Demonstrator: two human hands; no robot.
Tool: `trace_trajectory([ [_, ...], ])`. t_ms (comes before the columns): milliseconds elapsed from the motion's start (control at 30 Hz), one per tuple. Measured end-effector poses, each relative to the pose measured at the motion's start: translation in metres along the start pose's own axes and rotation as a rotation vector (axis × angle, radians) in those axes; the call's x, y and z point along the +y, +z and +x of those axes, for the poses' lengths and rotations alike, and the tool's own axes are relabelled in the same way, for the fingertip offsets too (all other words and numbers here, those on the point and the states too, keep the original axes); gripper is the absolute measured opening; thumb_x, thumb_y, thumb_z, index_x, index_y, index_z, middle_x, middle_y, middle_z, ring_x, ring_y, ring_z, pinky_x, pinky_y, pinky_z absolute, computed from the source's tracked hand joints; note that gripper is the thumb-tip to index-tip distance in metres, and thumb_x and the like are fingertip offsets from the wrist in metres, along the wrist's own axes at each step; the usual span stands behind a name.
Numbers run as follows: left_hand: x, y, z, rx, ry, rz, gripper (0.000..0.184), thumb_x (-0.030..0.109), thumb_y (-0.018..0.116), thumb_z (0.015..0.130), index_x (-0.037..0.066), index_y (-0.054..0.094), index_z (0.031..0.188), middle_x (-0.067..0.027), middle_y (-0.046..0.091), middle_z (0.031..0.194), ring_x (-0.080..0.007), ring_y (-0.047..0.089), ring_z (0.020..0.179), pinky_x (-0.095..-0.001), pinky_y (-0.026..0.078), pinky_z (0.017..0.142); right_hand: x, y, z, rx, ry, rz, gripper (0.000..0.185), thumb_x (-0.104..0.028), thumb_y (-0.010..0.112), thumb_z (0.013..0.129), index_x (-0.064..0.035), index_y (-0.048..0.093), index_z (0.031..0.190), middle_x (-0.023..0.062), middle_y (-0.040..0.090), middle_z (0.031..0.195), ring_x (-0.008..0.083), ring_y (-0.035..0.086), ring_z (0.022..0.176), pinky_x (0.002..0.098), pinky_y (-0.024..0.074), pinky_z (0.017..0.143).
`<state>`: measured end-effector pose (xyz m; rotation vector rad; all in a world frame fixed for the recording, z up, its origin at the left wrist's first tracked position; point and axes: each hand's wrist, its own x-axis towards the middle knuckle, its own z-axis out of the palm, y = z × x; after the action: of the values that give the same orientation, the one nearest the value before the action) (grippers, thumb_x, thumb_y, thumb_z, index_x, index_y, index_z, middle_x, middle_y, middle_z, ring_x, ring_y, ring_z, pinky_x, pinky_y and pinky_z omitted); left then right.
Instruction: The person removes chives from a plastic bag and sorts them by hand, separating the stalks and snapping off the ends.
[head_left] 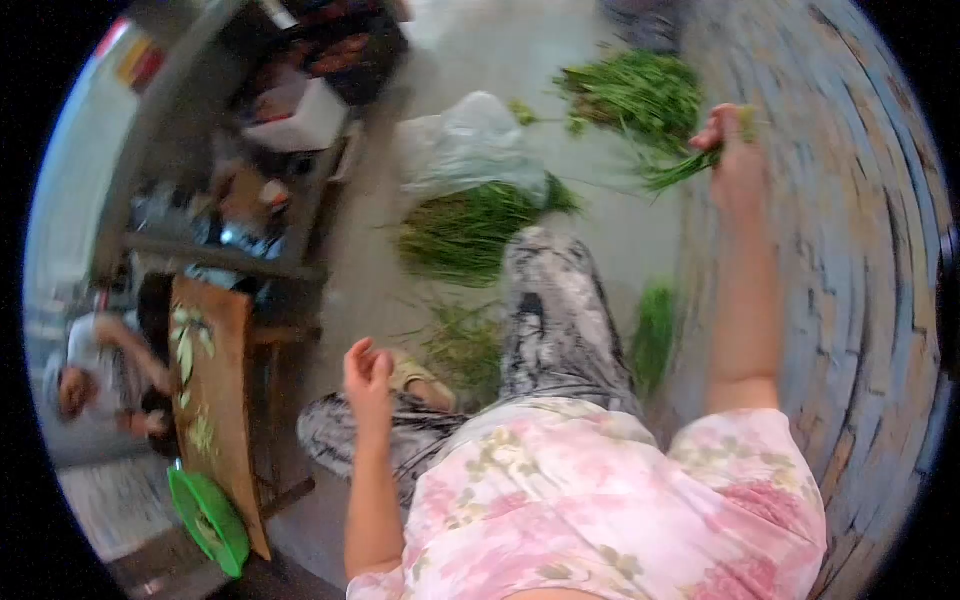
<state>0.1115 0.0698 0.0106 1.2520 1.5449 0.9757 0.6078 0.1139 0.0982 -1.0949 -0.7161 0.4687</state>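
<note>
Stretched out to the upper right, my right hand [735, 150] is closed around a small bunch of green herbs [690, 170], whose stems and leaves stick out on both sides. Just left of it on the floor lies a pile of leafy greens [640, 95]. My left hand [368, 385] hangs over my bent leg with its fingers loosely curled and the thumb apart; nothing shows in it. Long thin green stalks [465, 235] lie ahead of my knee, partly under a clear plastic bag [475, 140]. Loose trimmings [460, 345] are scattered beside my foot.
Another green bunch [655, 335] lies right of my leg, along the weathered wall of blue-grey strips [840, 250]. At left, a person [110, 370] works at a wooden board [215, 370] bearing cut vegetables. A green basket [208, 520] and cluttered shelving [230, 255] stand nearby.
</note>
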Motion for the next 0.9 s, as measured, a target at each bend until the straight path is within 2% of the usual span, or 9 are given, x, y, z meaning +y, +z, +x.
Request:
trace_trajectory([
  [200,-0.041,0.008,-0.014,-0.112,-0.239,-0.060,0.036,0.010,0.054,0.085,0.001,0.041,0.118,-0.0092,0.058,0.088,-0.0131,0.056,0.074,-0.0255,0.047,0.065,0.123,-0.141,-0.067,0.159,0.672,-0.339,0.017,-0.019,0.057,0.083,-0.0038,0.051,0.080,0.0038,0.047,0.057,0.0149,0.046,0.047,0.0316,0.0368,0.040],
  [367,-0.045,0.017,-0.017,-0.180,-0.348,0.021,0.037,0.010,0.054,0.085,0.002,0.040,0.119,-0.0093,0.058,0.089,-0.0135,0.056,0.074,-0.0241,0.046,0.063,0.202,-0.209,-0.141,0.302,0.912,-0.490,0.013,-0.017,0.056,0.084,-0.0050,0.051,0.081,0.0024,0.044,0.057,0.0144,0.041,0.043,0.0314,0.0358,0.039],
  [467,-0.044,0.025,-0.020,-0.227,-0.362,0.037,0.037,0.011,0.054,0.086,0.002,0.040,0.119,-0.0094,0.058,0.090,-0.0142,0.057,0.076,-0.0242,0.046,0.064,0.243,-0.250,-0.155,0.328,0.938,-0.530,0.021,-0.021,0.059,0.081,-0.0021,0.054,0.089,0.0068,0.054,0.065,0.0211,0.052,0.053,0.0361,0.0437,0.049],
  [567,-0.037,0.035,-0.023,-0.258,-0.362,0.109,0.038,0.013,0.054,0.086,0.002,0.040,0.120,-0.0094,0.058,0.092,-0.0148,0.058,0.079,-0.0254,0.046,0.067,0.251,-0.268,-0.142,-0.006,0.672,-1.227,0.042,-0.027,0.064,0.077,0.0023,0.052,0.105,0.0165,0.061,0.089,0.0298,0.059,0.081,0.0383,0.0467,0.072],
  [600,-0.049,0.034,-0.019,-0.274,-0.357,0.166,0.040,0.012,0.055,0.085,0.002,0.041,0.121,-0.0098,0.057,0.094,-0.0151,0.058,0.081,-0.0262,0.047,0.068,0.264,-0.280,-0.137,0.058,0.638,-1.232,0.051,-0.029,0.065,0.076,0.0033,0.049,0.112,0.0195,0.057,0.102,0.0317,0.054,0.094,0.0369,0.0427,0.081],
  [700,-0.072,0.036,-0.017,-0.276,-0.382,0.068,0.042,0.006,0.057,0.083,-0.001,0.040,0.121,-0.0096,0.057,0.094,-0.0146,0.056,0.076,-0.0269,0.047,0.066,0.243,-0.226,-0.109,0.012,0.710,-1.064,0.076,-0.031,0.064,0.076,0.0031,0.027,0.133,0.0242,0.038,0.131,0.0306,0.037,0.123,0.0357,0.0316,0.098],
  [800,-0.067,0.046,-0.006,-0.224,-0.563,-0.037,0.048,0.010,0.059,0.082,-0.001,0.037,0.124,-0.0076,0.056,0.089,-0.0141,0.055,0.069,-0.0259,0.046,0.059,0.221,-0.125,-0.086,0.073,0.498,-0.685,0.074,-0.030,0.063,0.078,-0.0008,0.025,0.135,0.0225,0.036,0.133,0.0301,0.036,0.124,0.0375,0.0308,0.099],
  [867,-0.068,0.053,0.005,-0.191,-0.669,-0.086,0.054,0.013,0.061,0.081,0.000,0.035,0.127,-0.0072,0.056,0.091,-0.0146,0.055,0.069,-0.0245,0.045,0.058,0.184,-0.058,-0.080,-0.131,0.400,-0.546,0.076,-0.029,0.061,0.079,-0.0076,0.019,0.138,0.0195,0.029,0.138,0.0315,0.030,0.127,0.0396,0.0276,0.101],
  [900,-0.072,0.054,0.015,-0.175,-0.669,-0.103,0.055,0.013,0.061,0.081,0.001,0.036,0.128,-0.0109,0.057,0.096,-0.0150,0.057,0.076,-0.0282,0.048,0.067,0.156,-0.018,-0.078,-0.227,0.352,-0.483,0.077,-0.029,0.061,0.080,-0.0110,0.017,0.140,0.0181,0.026,0.140,0.0322,0.027,0.128,0.0407,0.0259,0.102],
])
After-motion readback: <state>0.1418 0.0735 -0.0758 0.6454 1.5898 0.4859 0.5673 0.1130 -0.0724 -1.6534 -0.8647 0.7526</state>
